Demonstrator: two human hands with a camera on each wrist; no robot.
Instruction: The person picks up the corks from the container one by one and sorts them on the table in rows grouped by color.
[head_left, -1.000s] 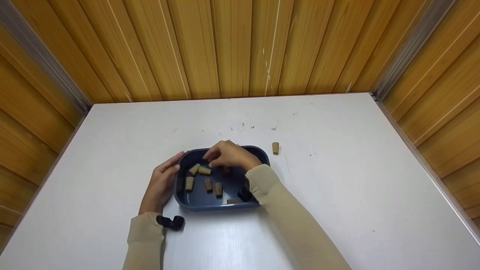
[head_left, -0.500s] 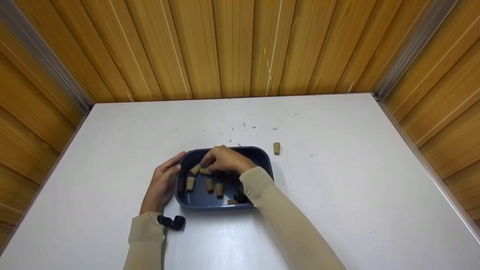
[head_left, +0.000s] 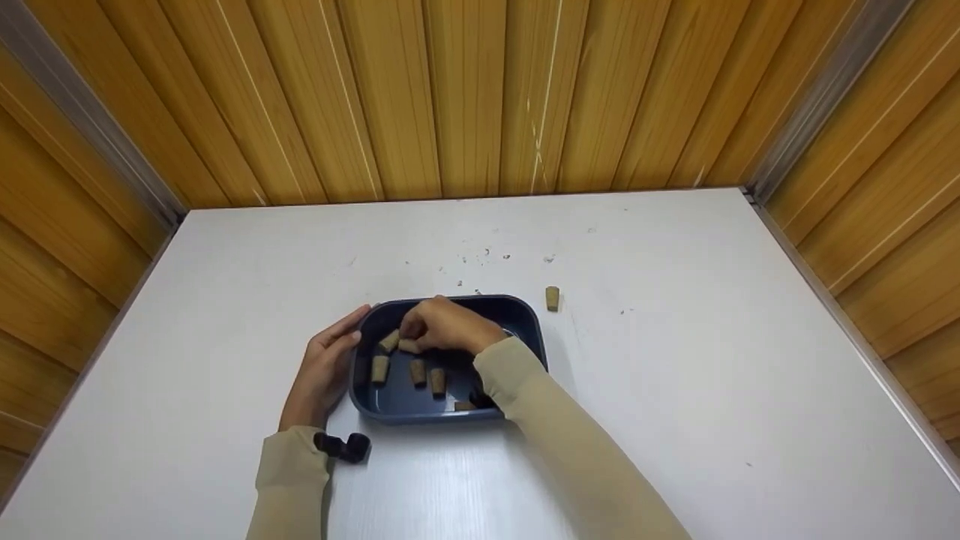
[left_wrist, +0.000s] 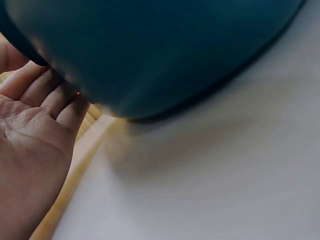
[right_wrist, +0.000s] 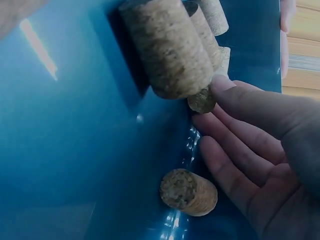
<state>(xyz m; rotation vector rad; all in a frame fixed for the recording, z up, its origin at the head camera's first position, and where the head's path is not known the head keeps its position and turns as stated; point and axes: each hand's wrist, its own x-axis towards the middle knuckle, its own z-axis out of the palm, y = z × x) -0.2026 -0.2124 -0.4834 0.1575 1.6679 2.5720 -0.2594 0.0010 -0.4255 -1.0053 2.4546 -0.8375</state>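
Note:
A dark blue tray (head_left: 405, 415) with rounded corners holds several tapered corks. My left hand (head_left: 322, 371) rests against its left end, the straight fingers along the outer wall and the thumb at the rim; the left wrist view shows the palm (left_wrist: 35, 145) beside the blue wall. Inside the tray, my right hand (head_left: 454, 326) pinches a cork (right_wrist: 202, 101) between thumb and fingers. Beside it lies a pale cork (head_left: 388, 341), with another cork (head_left: 380, 370) nearer the front. Under the right hand, a further cork (right_wrist: 189, 192) shows only in the right wrist view.
Two browner corks (head_left: 438, 382) lie mid-tray, and one cork (head_left: 465, 406) sits by the front wall, partly covered by the right wrist's camera. Outside, a lone cork (head_left: 553, 298) stands right of the tray on the white table (head_left: 675, 337). Wood-patterned panels (head_left: 465, 97) surround it.
My right hand has come lower and left within the tray and now pinches the pale cork, which has shifted slightly. The left hand keeps its place at the tray's end.

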